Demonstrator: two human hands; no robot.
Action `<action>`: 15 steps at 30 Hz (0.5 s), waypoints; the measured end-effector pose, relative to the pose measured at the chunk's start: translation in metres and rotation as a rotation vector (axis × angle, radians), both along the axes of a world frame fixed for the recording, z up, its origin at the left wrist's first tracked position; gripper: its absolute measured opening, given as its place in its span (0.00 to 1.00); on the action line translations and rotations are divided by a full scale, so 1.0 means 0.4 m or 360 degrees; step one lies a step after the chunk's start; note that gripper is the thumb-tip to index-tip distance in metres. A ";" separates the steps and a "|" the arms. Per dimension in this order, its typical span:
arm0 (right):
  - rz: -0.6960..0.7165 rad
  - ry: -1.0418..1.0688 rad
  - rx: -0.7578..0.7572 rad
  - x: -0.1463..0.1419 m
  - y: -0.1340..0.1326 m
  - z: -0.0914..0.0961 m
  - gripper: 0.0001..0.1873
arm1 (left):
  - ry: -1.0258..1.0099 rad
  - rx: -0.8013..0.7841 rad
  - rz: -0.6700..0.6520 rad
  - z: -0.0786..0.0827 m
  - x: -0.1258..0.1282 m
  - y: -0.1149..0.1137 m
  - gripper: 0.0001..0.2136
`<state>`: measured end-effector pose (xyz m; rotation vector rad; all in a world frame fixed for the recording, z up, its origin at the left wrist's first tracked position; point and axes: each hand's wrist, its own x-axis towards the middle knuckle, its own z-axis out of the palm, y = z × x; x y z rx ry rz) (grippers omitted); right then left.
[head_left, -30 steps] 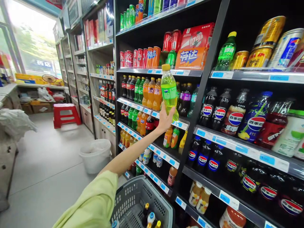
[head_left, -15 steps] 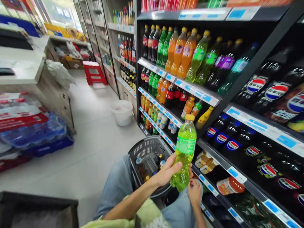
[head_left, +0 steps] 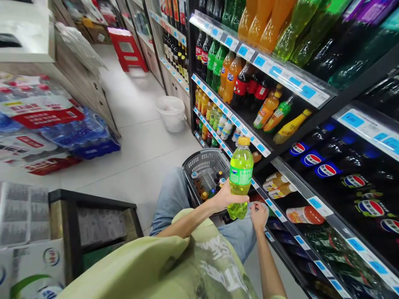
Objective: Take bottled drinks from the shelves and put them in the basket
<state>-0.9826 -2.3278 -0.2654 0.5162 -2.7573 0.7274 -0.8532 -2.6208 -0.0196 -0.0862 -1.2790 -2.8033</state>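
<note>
Beside the basket, green bottle now lowered from shelf height; left hand fingers clenched round it, right hand loose, empty, just beside its base

The left hand grips a green bottle with a yellow cap, upright, around its lower part. The right hand is just beside the bottle's base, fingers curled; whether it touches is not clear. Just beyond the left hand stands a grey basket with small bottles inside.

Open floor left; shelf edge close right, basket below.
</note>
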 end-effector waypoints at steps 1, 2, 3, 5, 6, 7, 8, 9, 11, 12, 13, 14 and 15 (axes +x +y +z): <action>-0.0002 0.0000 -0.0003 -0.001 0.000 -0.001 0.18 | 0.0008 -0.0012 0.0002 0.001 0.000 -0.003 0.25; -0.0004 -0.0002 -0.0004 -0.002 0.000 -0.001 0.18 | 0.0023 -0.0009 0.0002 0.003 0.001 -0.005 0.24; -0.0005 -0.0004 -0.0005 -0.002 0.000 -0.001 0.18 | 0.0041 0.0004 0.0005 0.005 0.003 -0.006 0.24; -0.0006 -0.0008 -0.0005 -0.001 -0.001 0.001 0.17 | 0.0059 0.0058 -0.0002 0.011 0.005 -0.008 0.24; -0.0007 -0.0008 -0.0004 0.000 -0.001 0.003 0.17 | 0.0054 0.0102 -0.0013 0.012 0.006 -0.008 0.26; -0.0010 -0.0006 -0.0003 0.001 -0.001 0.005 0.17 | 0.0041 0.0157 -0.0029 0.012 0.006 -0.008 0.27; -0.0012 -0.0004 -0.0001 0.002 -0.001 0.007 0.17 | 0.0028 0.0220 -0.0042 0.010 0.006 -0.007 0.28; -0.0014 0.0000 0.0000 0.002 -0.002 0.008 0.17 | 0.0019 0.0289 -0.0057 0.006 0.005 -0.006 0.28; -0.0015 0.0010 0.0002 0.004 -0.003 0.012 0.18 | 0.0025 0.0422 -0.0089 -0.003 0.002 -0.003 0.29; -0.0016 0.0015 0.0002 0.004 -0.004 0.014 0.18 | 0.0041 0.0478 -0.0104 -0.007 0.001 -0.003 0.30; -0.0018 0.0019 0.0002 0.004 -0.004 0.015 0.18 | 0.0063 0.0524 -0.0119 -0.010 0.000 -0.002 0.31; -0.0021 0.0023 0.0002 0.004 -0.005 0.016 0.18 | 0.0084 0.0557 -0.0134 -0.012 0.000 -0.003 0.32; -0.0024 0.0025 0.0002 0.005 -0.006 0.018 0.18 | 0.0102 0.0575 -0.0150 -0.013 0.000 -0.004 0.32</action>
